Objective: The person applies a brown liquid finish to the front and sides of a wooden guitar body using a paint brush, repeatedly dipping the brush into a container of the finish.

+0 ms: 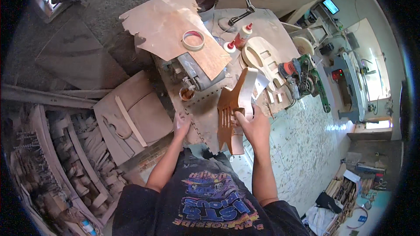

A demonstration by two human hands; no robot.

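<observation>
My right hand (255,126) grips a brown wooden guitar body (231,105) by its right side, thumb on its face next to several slots. The body stands on edge over the front of the workbench, its curved pale side turned up and to the right. At the bench's near edge, left of the body, is my left hand (182,124), its fingers curled together; whatever they may hold is too small to make out. Just beyond it stands a small cup (187,93) with something reddish brown inside.
Behind the cup, a belt sander (194,71) lies under a thin board with a tape roll (193,40). Glue bottles (243,36), a pale unfinished guitar body (262,59) and a red-and-black power sander (289,68) crowd the right. Wood scraps (89,175) fill shelves at left.
</observation>
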